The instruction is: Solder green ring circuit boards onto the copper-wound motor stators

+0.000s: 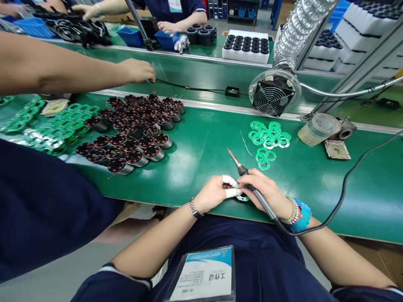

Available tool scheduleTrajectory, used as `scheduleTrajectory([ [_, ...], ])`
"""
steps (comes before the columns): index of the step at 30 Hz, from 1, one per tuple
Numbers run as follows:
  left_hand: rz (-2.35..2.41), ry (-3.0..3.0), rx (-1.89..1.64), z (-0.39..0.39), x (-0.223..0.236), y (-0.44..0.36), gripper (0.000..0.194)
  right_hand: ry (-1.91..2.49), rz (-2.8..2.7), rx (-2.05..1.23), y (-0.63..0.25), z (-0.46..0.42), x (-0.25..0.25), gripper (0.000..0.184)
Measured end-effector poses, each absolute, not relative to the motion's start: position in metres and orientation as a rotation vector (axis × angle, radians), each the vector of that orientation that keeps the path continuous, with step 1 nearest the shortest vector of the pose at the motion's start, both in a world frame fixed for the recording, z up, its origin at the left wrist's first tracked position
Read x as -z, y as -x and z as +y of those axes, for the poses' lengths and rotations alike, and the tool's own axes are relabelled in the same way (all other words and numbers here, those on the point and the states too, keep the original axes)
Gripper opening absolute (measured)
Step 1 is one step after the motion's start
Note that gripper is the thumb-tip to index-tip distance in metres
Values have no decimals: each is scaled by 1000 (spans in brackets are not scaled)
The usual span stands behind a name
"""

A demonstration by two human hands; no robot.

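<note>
My left hand (217, 192), with white covers on thumb and finger, is closed on a ring-shaped green circuit board (243, 198) near the table's front edge. Whatever lies under this board is mostly hidden by my fingers. A soldering iron (260, 199) rests in my right hand (267, 192), its tip pointing up and away to the left, clear of the board. The fingertips of that same hand also reach the board, close to my left fingers. Beyond my hands lie loose green ring boards (270, 135) and a thin piece of solder wire (245, 142).
Rows of copper-wound motor parts (135, 126) stand left, beside stacked green boards (63, 126). A co-worker's arm (78, 69) reaches across there. A fume fan (273, 97), a cup (319, 129) and a sponge tray (336, 149) line the back right. The iron's cord (343, 188) loops right.
</note>
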State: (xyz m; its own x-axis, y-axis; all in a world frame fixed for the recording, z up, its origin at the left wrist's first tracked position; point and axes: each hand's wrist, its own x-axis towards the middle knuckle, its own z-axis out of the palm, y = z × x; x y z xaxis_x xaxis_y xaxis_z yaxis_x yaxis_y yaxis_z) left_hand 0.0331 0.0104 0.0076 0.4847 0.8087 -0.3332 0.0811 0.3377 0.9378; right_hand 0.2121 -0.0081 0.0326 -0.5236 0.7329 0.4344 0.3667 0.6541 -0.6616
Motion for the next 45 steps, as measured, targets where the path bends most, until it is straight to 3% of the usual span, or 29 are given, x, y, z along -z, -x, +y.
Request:
scheduleTrajectory([
  [13, 812, -994, -631, 9, -5, -24, 22, 1067, -2032, -440, -198, -28, -20, 24],
  [18, 786, -1012, -557, 13, -4, -20, 19, 1121, -1948, -522, -216, -37, -34, 16],
  [27, 769, -1154, -547, 13, -4, -18, 13, 1004, -1961, -595, -236, -56, -49, 31],
  [45, 784, -1371, -571, 9, -3, -18, 8, 974, -2044, -705, -244, -60, -57, 28],
])
